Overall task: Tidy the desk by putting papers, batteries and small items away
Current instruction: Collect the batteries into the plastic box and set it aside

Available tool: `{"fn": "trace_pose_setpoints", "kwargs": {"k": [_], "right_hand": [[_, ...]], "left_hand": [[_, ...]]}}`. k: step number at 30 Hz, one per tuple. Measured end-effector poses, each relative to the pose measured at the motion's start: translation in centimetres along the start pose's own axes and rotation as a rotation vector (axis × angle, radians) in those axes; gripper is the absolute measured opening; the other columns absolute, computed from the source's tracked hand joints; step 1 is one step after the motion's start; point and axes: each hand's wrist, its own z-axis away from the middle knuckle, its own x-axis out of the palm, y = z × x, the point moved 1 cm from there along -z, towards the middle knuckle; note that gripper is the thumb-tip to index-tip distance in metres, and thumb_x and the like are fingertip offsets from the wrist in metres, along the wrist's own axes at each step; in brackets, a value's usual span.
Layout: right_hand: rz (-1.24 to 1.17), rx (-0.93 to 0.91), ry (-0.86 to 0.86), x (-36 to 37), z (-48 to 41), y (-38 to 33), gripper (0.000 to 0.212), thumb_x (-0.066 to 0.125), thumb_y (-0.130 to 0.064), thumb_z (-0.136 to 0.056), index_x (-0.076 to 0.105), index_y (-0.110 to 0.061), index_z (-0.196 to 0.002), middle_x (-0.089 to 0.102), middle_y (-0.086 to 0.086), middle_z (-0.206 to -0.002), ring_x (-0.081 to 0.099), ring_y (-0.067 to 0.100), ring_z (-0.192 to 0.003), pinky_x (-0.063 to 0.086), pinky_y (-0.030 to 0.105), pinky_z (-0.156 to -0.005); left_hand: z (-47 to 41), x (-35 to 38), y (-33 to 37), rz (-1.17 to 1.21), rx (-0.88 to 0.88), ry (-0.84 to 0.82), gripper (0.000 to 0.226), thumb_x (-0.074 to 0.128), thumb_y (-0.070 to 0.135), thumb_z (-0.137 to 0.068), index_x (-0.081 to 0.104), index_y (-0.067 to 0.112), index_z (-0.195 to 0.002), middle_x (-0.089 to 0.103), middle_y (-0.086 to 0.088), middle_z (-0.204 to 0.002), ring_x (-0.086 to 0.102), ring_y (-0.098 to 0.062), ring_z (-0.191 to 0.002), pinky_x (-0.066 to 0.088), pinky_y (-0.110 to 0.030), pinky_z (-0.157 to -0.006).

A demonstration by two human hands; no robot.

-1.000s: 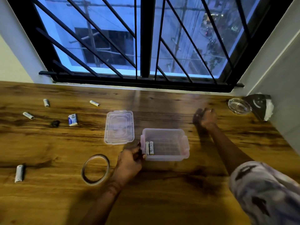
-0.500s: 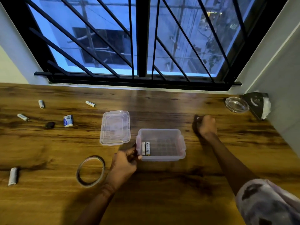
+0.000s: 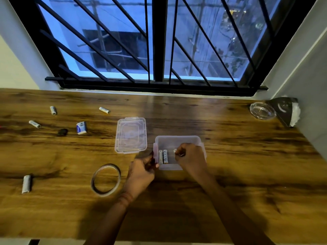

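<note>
R hand holds battery in box, L hand on box rim.
R hand (image 3: pixel 190 156) fingers curled, pinching a battery (image 3: pixel 175 150) within the open box (image 3: pixel 178 139) mid-desk (image 3: pixel 238 174); 2 batteries (image 3: pixel 163 157) lie at its left end. L hand (image 3: pixel 141 172) fingers grip box's left rim. Lid (image 3: pixel 131 135) just left of box, tape (image 3: pixel 105 179) near left, loose batteries (image 3: pixel 104 110) far left.

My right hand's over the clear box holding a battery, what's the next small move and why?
Probably let go of the battery so it drops into the clear box beside the two batteries already there. The right hand pinches it over the box, and the left hand steadies the box's edge.
</note>
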Motion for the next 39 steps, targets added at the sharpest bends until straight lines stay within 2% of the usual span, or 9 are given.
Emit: {"fn": "trace_pose_setpoints", "kwargs": {"k": [3, 10, 13, 17, 22, 27, 32, 35, 39], "right_hand": [[0.061, 0.035, -0.066, 1.1, -0.8, -0.3, 0.009, 0.061, -0.014, -0.086, 0.063, -0.013, -0.094, 0.067, 0.002, -0.093, 0.055, 0.008, -0.076, 0.043, 0.019, -0.069], [0.11, -0.004, -0.051, 1.2, -1.7, -1.0, 0.01, 0.054, -0.016, -0.09, 0.061, -0.01, -0.093, 0.06, 0.002, -0.078, 0.057, 0.017, -0.074, 0.047, 0.029, -0.07], [0.039, -0.141, 0.023, 0.4, -1.4, -2.2, 0.013, 0.051, -0.018, -0.092, 0.061, -0.011, -0.092, 0.066, 0.006, -0.083, 0.058, 0.017, -0.071, 0.044, 0.028, -0.06], [0.016, -0.279, 0.005, 0.6, -2.1, -5.3, 0.02, 0.051, -0.025, -0.092, 0.064, -0.01, -0.09, 0.067, 0.009, -0.085, 0.056, 0.02, -0.075, 0.037, 0.026, -0.061], [-0.06, -0.465, -0.042, 4.3, -4.0, -10.3, 0.019, 0.054, -0.022, -0.091, 0.065, -0.006, -0.092, 0.068, 0.01, -0.084, 0.056, 0.015, -0.07, 0.038, 0.02, -0.058], [-0.023, -0.546, -0.118, 9.1, -7.8, -15.6, 0.014, 0.057, -0.017, -0.087, 0.066, -0.007, -0.084, 0.068, 0.011, -0.084, 0.056, 0.018, -0.073, 0.043, 0.027, -0.066], [0.059, -0.531, -0.141, 13.9, -12.2, -19.6, 0.028, 0.061, -0.02, -0.085, 0.061, -0.003, -0.108, 0.063, 0.018, -0.112, 0.058, 0.033, -0.105, 0.047, 0.034, -0.084], [0.158, -0.551, -0.192, 16.7, -14.9, -20.8, 0.045, 0.058, -0.025, -0.088, 0.047, -0.004, -0.127, 0.046, 0.019, -0.136, 0.044, 0.033, -0.125, 0.041, 0.039, -0.1], [0.265, -0.549, -0.221, 19.3, -17.2, -21.7, 0.047, 0.046, -0.02, -0.095, 0.034, -0.011, -0.139, 0.017, 0.016, -0.155, 0.02, 0.032, -0.141, 0.027, 0.042, -0.111]], "left_hand": [[-0.2, 0.3, -0.4, 0.033, 0.002, 0.002, 0.039, 0.061, 0.011, -0.085, 0.059, 0.023, -0.122, 0.064, 0.007, -0.111, 0.055, -0.004, -0.1, 0.039, -0.009, -0.067], [0.5, 0.6, 0.0, 0.059, 0.018, 0.027, 0.036, 0.06, 0.014, -0.087, 0.059, 0.021, -0.122, 0.066, 0.004, -0.116, 0.056, -0.01, -0.114, 0.043, -0.027, -0.101], [1.1, -0.4, -0.1, 0.056, 0.04, 0.091, 0.029, 0.061, 0.018, -0.087, 0.065, 0.019, -0.116, 0.066, 0.007, -0.109, 0.058, -0.006, -0.108, 0.043, -0.022, -0.095], [1.8, -2.7, -1.1, 0.115, 0.012, 0.217, 0.025, 0.061, 0.026, -0.087, 0.068, 0.02, -0.11, 0.071, 0.003, -0.107, 0.062, -0.012, -0.105, 0.049, -0.031, -0.094], [2.2, -7.7, -3.1, 0.114, -0.047, 0.468, 0.024, 0.06, 0.018, -0.087, 0.068, 0.019, -0.11, 0.067, 0.007, -0.1, 0.061, -0.011, -0.096, 0.046, -0.019, -0.079], [2.0, -14.3, -8.2, -0.041, -0.196, 0.788, 0.034, 0.064, 0.011, -0.082, 0.062, 0.009, -0.116, 0.065, -0.014, -0.105, 0.06, -0.032, -0.1, 0.049, -0.037, -0.082], [2.0, -19.8, -12.5, -0.254, -0.438, 0.873, 0.046, 0.066, 0.019, -0.079, 0.052, -0.002, -0.118, 0.053, -0.027, -0.117, 0.05, -0.042, -0.107, 0.041, -0.047, -0.087], [1.6, -21.4, -13.8, -0.249, -0.529, 0.848, 0.051, 0.063, 0.029, -0.081, 0.048, -0.001, -0.12, 0.05, -0.025, -0.12, 0.046, -0.04, -0.111, 0.038, -0.047, -0.091], [1.2, -22.1, -15.2, -0.172, -0.528, 0.798, 0.042, 0.06, 0.026, -0.084, 0.048, -0.002, -0.114, 0.051, -0.023, -0.116, 0.05, -0.037, -0.105, 0.042, -0.043, -0.085]]}}
